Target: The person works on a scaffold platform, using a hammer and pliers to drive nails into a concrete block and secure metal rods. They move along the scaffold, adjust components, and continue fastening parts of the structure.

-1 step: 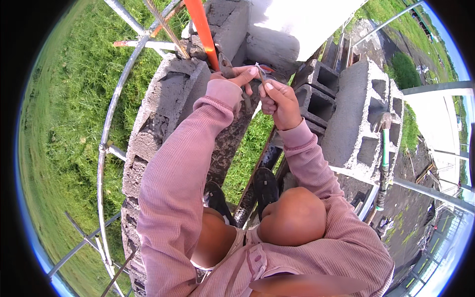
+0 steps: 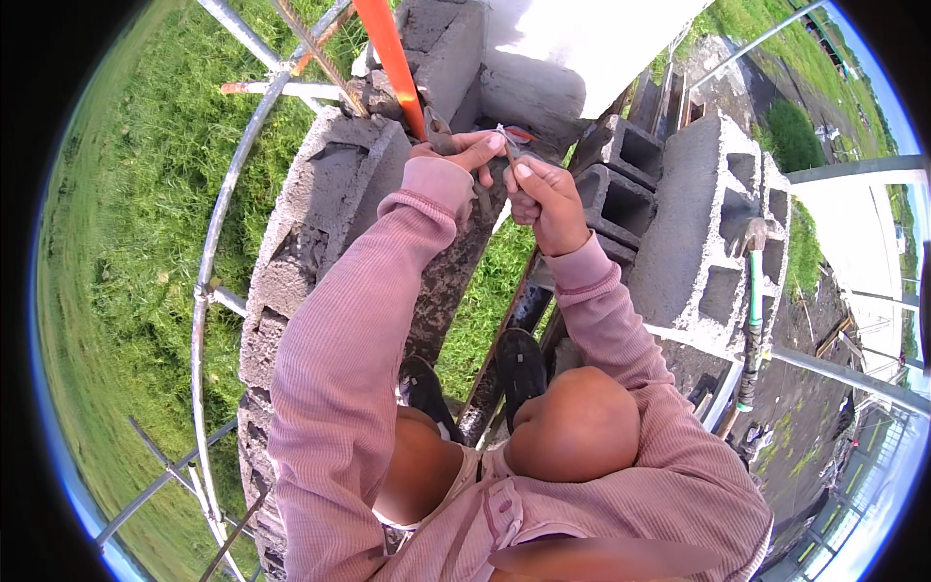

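Observation:
Both my hands meet in front of me, above the gap between the block walls. Thumb and fingers of my right hand [image 2: 549, 199] pinch a thin brown stick-like piece [image 2: 512, 153], which points up and away. My left hand [image 2: 464, 158] is closed, its thumb and forefinger pressed together close to the tip of that piece. A small whitish bit shows at those fingertips, too small to name. Beside the left knuckles is a grey, curved flat piece [image 2: 438, 134]; whether the hand holds it I cannot tell. An orange pole [image 2: 390, 68] slants down just beyond the left hand.
A concrete block wall [image 2: 320, 209] runs along my left, with metal scaffold pipes [image 2: 208, 233] outside it. Hollow blocks [image 2: 621, 199] are stacked at right. A hammer with a green handle [image 2: 754, 291] hangs on a large block [image 2: 684, 228]. My shoes [image 2: 522, 373] straddle a grassy gap.

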The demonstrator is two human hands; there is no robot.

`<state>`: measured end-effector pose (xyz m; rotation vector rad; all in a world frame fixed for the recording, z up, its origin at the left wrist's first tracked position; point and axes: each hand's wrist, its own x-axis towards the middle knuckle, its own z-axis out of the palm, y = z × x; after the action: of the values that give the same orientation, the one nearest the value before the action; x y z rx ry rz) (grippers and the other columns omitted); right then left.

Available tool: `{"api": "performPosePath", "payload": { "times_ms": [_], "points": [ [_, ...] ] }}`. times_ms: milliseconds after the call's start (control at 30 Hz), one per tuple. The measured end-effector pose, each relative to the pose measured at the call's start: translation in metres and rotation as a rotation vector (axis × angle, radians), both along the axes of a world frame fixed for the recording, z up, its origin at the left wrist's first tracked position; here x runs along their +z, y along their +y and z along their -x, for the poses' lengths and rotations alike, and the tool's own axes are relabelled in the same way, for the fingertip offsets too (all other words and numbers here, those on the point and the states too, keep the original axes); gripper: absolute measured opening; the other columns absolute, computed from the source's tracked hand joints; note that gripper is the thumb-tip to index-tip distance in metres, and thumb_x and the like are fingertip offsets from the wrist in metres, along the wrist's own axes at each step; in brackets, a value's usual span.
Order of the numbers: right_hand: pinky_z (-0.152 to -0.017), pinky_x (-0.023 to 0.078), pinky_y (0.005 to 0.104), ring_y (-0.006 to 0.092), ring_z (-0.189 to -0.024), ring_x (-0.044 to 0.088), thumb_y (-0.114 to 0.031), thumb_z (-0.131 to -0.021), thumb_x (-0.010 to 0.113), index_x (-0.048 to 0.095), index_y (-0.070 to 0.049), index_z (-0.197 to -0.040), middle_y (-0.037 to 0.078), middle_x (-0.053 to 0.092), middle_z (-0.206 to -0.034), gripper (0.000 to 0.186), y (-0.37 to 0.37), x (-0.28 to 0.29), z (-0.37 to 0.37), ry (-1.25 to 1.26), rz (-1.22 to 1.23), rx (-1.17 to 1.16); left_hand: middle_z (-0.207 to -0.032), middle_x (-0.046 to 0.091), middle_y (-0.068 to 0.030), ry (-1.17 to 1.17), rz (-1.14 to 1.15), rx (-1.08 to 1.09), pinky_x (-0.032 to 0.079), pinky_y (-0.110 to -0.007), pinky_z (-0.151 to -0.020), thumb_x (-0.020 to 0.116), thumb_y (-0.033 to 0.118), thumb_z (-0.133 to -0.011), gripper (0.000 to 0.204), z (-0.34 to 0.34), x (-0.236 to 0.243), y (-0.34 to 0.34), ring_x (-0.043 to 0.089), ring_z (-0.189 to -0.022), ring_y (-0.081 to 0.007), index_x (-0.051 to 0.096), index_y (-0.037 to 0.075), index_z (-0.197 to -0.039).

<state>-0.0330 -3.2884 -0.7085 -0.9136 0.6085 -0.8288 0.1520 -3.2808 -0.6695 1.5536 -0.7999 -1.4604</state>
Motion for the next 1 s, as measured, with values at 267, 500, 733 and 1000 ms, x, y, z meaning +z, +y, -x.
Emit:
{"api": "performPosePath", "payload": {
  "times_ms": [267, 500, 733, 1000],
  "points": [
    [-0.061, 0.047, 0.0429, 0.0364, -0.065, 0.063, -0.02, -0.09, 0.064, 0.068, -0.001, -0.082, 0.018, 0.064, -0.07, 0.021, 0.022, 0.001, -0.003, 0.845, 0.706, -0.346, -0.086, 0.071, -0.0048, 0.2, 0.057, 0.258, 0.049, -0.03, -0.056, 0.08, 0.028, -0.089, 0.026, 0.009, -0.039, -0.026, 0.06, -0.062, -0.0138, 0.075, 0.004, -0.099],
    [-0.06, 0.047, 0.04, 0.027, -0.058, 0.061, -0.03, -0.096, 0.061, 0.069, 0.0, -0.084, 0.016, 0.062, -0.066, 0.034, 0.061, -0.045, 0.036, 0.779, 0.406, -0.16, -0.085, 0.067, -0.0048, 0.039, -0.493, 0.141, 0.056, -0.035, -0.065, 0.067, 0.027, -0.099, 0.022, -0.004, -0.084, -0.034, 0.062, -0.067, -0.0174, 0.062, 0.008, -0.109],
    [-0.066, 0.055, 0.03, 0.0155, -0.079, 0.068, -0.029, -0.106, 0.051, 0.06, -0.006, -0.096, 0.007, 0.068, -0.094, 0.026, 0.072, -0.066, 0.049, 0.261, -0.348, -0.246, -0.117, 0.065, -0.0107, -0.472, -0.528, -0.685, 0.057, -0.042, -0.092, 0.05, 0.035, -0.107, 0.038, 0.01, -0.126, -0.014, 0.068, -0.103, -0.0285, 0.057, 0.01, -0.135],
    [-0.068, 0.055, 0.0314, 0.0182, -0.078, 0.067, -0.028, -0.108, 0.048, 0.057, -0.005, -0.095, 0.007, 0.067, -0.088, 0.028, 0.075, -0.078, 0.011, 0.16, -0.224, -0.267, -0.097, 0.073, -0.0017, -0.033, -0.392, -0.307, 0.055, -0.027, -0.077, 0.073, 0.019, -0.094, 0.023, 0.024, -0.097, 0.022, 0.069, -0.088, -0.0123, 0.072, 0.009, -0.116]
  ]
}}
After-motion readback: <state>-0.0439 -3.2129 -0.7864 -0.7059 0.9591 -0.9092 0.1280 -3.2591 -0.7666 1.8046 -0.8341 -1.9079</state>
